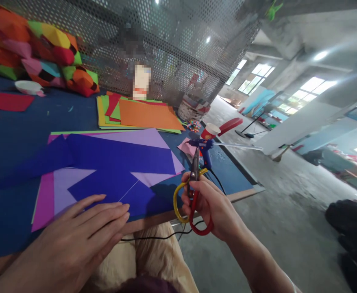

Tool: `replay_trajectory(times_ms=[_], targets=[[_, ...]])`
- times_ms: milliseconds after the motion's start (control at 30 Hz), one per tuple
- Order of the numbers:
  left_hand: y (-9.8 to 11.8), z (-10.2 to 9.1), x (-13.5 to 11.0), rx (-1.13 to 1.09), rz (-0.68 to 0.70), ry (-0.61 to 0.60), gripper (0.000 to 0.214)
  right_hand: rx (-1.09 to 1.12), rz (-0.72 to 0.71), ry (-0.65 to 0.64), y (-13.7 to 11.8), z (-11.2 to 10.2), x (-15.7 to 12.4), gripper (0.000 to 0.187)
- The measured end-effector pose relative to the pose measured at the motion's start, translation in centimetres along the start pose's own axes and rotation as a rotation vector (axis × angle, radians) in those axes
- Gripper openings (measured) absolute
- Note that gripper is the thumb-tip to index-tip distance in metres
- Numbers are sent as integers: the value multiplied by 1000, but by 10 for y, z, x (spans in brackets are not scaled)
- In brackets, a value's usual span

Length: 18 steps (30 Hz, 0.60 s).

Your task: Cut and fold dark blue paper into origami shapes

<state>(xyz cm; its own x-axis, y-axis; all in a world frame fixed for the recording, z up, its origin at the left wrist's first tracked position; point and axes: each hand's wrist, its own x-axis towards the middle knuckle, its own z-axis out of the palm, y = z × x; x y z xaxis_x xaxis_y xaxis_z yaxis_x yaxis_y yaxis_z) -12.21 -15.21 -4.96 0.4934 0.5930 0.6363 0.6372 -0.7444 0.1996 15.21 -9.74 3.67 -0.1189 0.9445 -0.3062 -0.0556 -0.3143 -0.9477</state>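
Note:
My left hand (90,228) lies flat, fingers stretched out together, on dark blue sheets (117,152) near the table's front edge. Beneath these sheets are lavender paper (64,185) and magenta paper (46,203). Scissors (193,173) are in my right hand (210,199); one handle loop is red, the other yellow. Their blades point up and look closed, raised near the table's right end. Just behind the tips is a blue glue gun (205,148) with a long clear glue stick out of its back. A pale pink scrap (187,147) lies by its nozzle.
At the back are a stack of orange and green sheets (151,116), colourful folded shapes (44,53), a white bowl (29,87) and a tub (193,108). A red paper cup (210,131) stands at the right edge. A black cord (163,237) hangs along the front.

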Motion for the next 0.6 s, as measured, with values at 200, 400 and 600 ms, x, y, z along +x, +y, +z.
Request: replay_trajectory(times_ms=[200, 400, 600], targets=[[-8, -11, 4, 121, 138, -52, 46, 115, -124, 30, -2, 1, -5, 42], [6, -6, 14, 29, -86, 46, 32, 145, -102, -34, 5, 6, 0, 41], [8, -1, 28, -99, -217, 45, 23, 183, -122, -89, 6, 8, 2, 42]])
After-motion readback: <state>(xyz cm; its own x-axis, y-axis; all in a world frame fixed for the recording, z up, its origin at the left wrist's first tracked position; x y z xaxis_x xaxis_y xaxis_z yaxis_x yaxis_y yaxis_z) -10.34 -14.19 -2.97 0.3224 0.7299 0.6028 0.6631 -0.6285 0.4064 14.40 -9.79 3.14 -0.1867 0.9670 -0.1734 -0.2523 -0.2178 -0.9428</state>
